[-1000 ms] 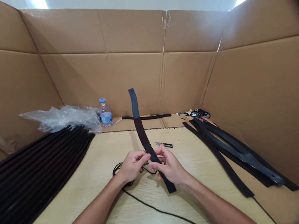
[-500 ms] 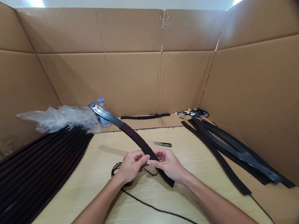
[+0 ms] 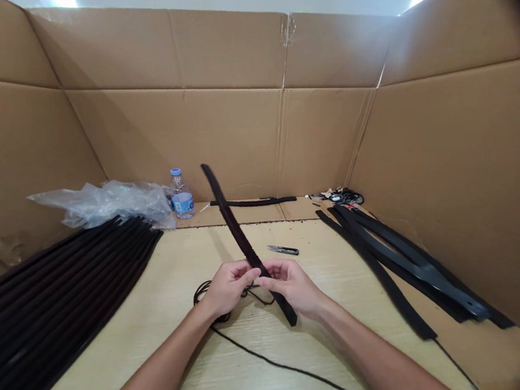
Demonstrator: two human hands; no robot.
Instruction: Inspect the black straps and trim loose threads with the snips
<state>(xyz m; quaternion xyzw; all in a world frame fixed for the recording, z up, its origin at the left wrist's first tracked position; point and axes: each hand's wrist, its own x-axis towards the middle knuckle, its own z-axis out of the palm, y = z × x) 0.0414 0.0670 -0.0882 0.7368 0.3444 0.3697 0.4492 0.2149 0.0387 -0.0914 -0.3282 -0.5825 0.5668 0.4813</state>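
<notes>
Left hand (image 3: 227, 289) and right hand (image 3: 291, 285) half-closed, both pinching a long flat dark strap (image 3: 231, 220) near its lower end; thin black cord (image 3: 279, 366) lies just below.

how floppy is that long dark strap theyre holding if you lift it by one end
Probably fairly stiff but springy: the long dark strap stands up beyond the left hand and right hand with only a slight bend. It likely won't flop much. Being narrow and flat, it's probably light and unlikely to roll.
</notes>
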